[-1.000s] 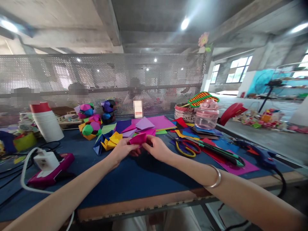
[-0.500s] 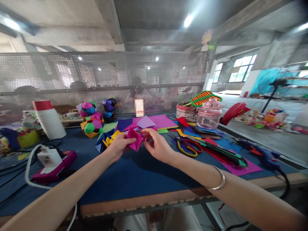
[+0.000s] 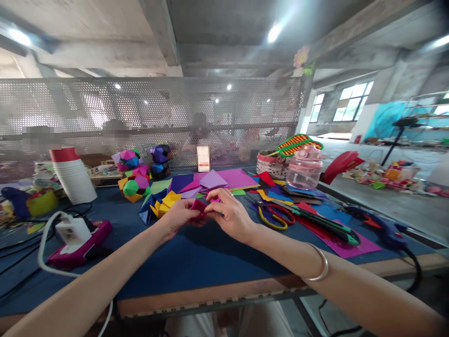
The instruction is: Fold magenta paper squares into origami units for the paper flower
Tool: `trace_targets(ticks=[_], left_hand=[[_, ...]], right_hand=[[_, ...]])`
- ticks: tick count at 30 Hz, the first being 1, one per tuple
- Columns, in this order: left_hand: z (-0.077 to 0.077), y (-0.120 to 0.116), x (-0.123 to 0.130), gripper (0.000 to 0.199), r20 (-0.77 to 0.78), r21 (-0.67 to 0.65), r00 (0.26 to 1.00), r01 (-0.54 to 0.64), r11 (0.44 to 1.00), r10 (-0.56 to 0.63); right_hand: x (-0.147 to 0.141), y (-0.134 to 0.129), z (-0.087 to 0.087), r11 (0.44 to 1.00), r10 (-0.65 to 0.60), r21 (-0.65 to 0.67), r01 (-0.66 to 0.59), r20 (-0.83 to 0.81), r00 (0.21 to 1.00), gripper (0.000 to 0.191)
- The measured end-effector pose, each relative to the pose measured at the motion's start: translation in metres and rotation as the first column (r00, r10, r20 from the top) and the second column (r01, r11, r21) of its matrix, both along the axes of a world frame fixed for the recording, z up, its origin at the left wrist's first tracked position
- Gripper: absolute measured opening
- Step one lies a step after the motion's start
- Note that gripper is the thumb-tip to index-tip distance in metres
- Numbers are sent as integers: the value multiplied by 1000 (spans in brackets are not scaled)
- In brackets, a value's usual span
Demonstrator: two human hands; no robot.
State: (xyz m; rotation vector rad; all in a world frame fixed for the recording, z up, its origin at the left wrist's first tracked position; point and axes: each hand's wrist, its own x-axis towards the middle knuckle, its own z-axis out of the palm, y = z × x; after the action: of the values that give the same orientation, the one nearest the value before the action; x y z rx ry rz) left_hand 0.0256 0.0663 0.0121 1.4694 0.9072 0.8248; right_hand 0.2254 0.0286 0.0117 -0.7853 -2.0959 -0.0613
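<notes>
Between my hands is a small folded magenta paper (image 3: pixel 199 206), raised over the blue table mat (image 3: pixel 196 262). My left hand (image 3: pixel 179 217) pinches its left side with thumb and fingers. On its right side, my right hand (image 3: pixel 228 213) grips the paper with bent fingers, which cover part of it. Just left of my left hand lie folded yellow papers (image 3: pixel 165 204) and folded blue papers (image 3: pixel 146 213). Behind the hands, a lilac sheet (image 3: pixel 213 179) rests on a pink-purple stack (image 3: pixel 240 178).
On the right are scissors (image 3: pixel 273 216), a green and black cutter (image 3: pixel 324 224), a glue gun (image 3: pixel 382 227) and a pink bottle (image 3: pixel 305 168). Left stand stacked cups (image 3: pixel 73 178), multicoloured paper balls (image 3: pixel 134 186) and a power strip (image 3: pixel 80 243).
The magenta paper was spread open facing me and now appears flatter and mostly covered by fingers. My right hand has moved slightly left, closing over its right side.
</notes>
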Motion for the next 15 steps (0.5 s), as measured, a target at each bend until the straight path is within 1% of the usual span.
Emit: trace_targets(ticks=[1, 2, 5, 6, 9, 12, 15], left_hand=[[1, 0, 0, 25, -34, -4, 999, 18, 1000, -18], [1, -1, 0, 25, -64, -7, 997, 35, 999, -35], [2, -3, 2, 27, -111, 4, 991, 74, 997, -73], [1, -4, 3, 27, -120, 9, 989, 85, 996, -83], [-1, -7, 7, 29, -142, 28, 985, 107, 994, -102], [-2, -9, 11, 29, -172, 51, 980, 114, 992, -103], [-2, -11, 13, 29, -220, 88, 971, 111, 990, -89]], right_hand=[[-1, 0, -1, 1000, -10, -16, 9, -17, 1000, 6], [-1, 0, -1, 999, -25, -37, 24, -37, 999, 9], [-2, 1, -2, 988, -90, -134, 79, -76, 993, 28], [-2, 1, -2, 981, -106, -173, 92, -70, 992, 28], [-1, 5, -4, 953, -119, -279, 113, -4, 993, 13], [0, 9, -6, 929, -137, -340, 148, 58, 989, 20], [2, 11, -6, 909, -163, -374, 184, 87, 983, 22]])
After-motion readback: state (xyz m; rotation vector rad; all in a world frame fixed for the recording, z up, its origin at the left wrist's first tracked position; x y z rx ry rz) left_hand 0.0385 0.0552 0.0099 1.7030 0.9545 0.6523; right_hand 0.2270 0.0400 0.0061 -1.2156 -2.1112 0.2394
